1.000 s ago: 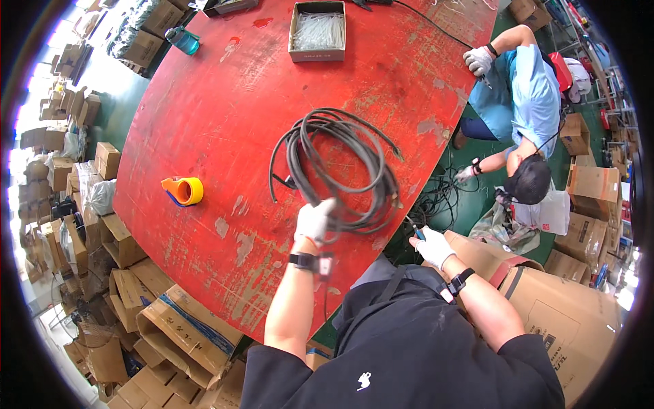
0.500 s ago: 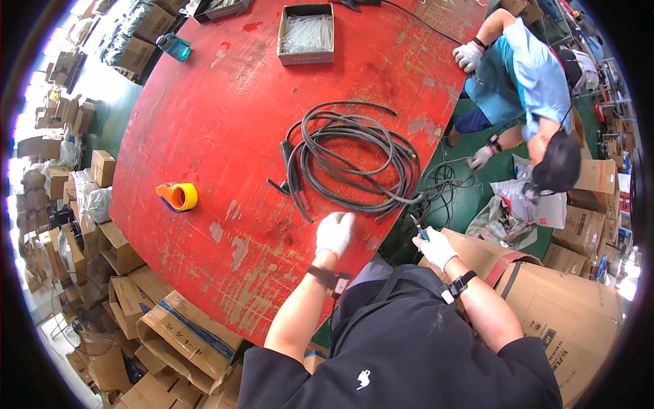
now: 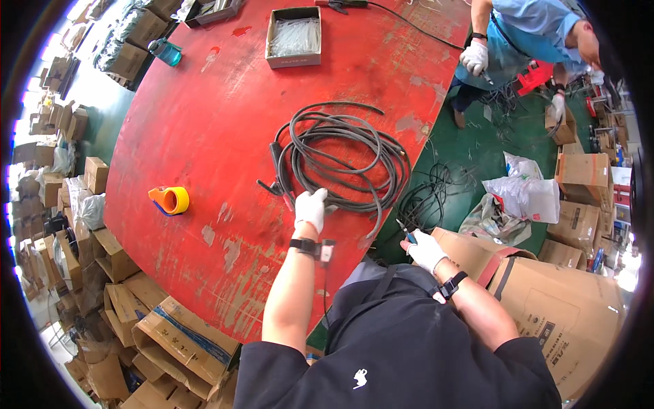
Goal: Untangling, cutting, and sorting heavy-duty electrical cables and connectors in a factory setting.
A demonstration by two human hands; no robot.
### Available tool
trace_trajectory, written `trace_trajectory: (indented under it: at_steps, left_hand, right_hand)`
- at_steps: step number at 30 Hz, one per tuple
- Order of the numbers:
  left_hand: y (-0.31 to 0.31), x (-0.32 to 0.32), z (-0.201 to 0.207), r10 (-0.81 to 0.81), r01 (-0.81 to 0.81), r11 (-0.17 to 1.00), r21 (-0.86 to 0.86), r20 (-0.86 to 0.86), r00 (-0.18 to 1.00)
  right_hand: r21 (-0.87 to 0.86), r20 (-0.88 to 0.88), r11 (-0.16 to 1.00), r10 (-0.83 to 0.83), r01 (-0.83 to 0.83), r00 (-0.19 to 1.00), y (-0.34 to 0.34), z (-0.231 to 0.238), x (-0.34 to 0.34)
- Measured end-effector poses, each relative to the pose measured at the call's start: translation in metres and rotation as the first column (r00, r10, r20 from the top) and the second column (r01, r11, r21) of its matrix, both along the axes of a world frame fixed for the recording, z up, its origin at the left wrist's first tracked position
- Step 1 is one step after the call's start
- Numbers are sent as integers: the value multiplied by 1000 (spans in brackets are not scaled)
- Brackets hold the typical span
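A coil of thick dark cable lies on the red table, with a black handle-like part along its left side. My left hand, in a white glove, is at the coil's near left edge, its fingers closed around cable there. The fingertips are partly hidden. Held low by the table's near right edge, my right hand, also gloved, grips a small blue-handled tool with a slim metal tip. Its exact kind is too small to tell.
A yellow-orange tape dispenser is on the left. An open box of clear strips stands at the back. Loose cables and plastic bags lie on the floor at right, with cartons nearby. A co-worker bends beyond the table's right edge.
My left hand has moved forward and left from bare table onto the cable coil. My right hand still holds the tool. The co-worker has shifted farther away and to the right.
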State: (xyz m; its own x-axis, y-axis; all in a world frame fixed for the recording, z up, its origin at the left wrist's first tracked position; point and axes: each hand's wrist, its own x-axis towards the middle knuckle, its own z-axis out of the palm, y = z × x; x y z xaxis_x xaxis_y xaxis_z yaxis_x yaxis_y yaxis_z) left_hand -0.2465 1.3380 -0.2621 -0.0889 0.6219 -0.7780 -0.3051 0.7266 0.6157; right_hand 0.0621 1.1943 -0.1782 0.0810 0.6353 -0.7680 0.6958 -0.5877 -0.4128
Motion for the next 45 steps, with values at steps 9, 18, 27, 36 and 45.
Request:
trace_trajectory:
  at_steps: [9,18,27,36,45]
  left_hand:
    - [-59,-5,-8,77,-140,988,65,575,814]
    - [-55,-8,-12,30,-64,997,46,532,846]
    - [-21,-6,66,-301,728,667,-161,-952,64]
    - [-1,-8,26,-113,924,204,-323,-945,-306]
    - [36,-14,39,-93,879,-194,-436,-884,-459]
  right_hand:
    - [-17,6,997,-77,77,997,-13,0,14]
    - [10,0,995,-101,101,995,-16,-4,11]
    - [19,-4,993,-120,120,993,-17,-1,10]
    - [31,-12,996,-81,81,997,-4,-2,2]
    - [-18,-232,974,-223,225,947,27,18,-27]
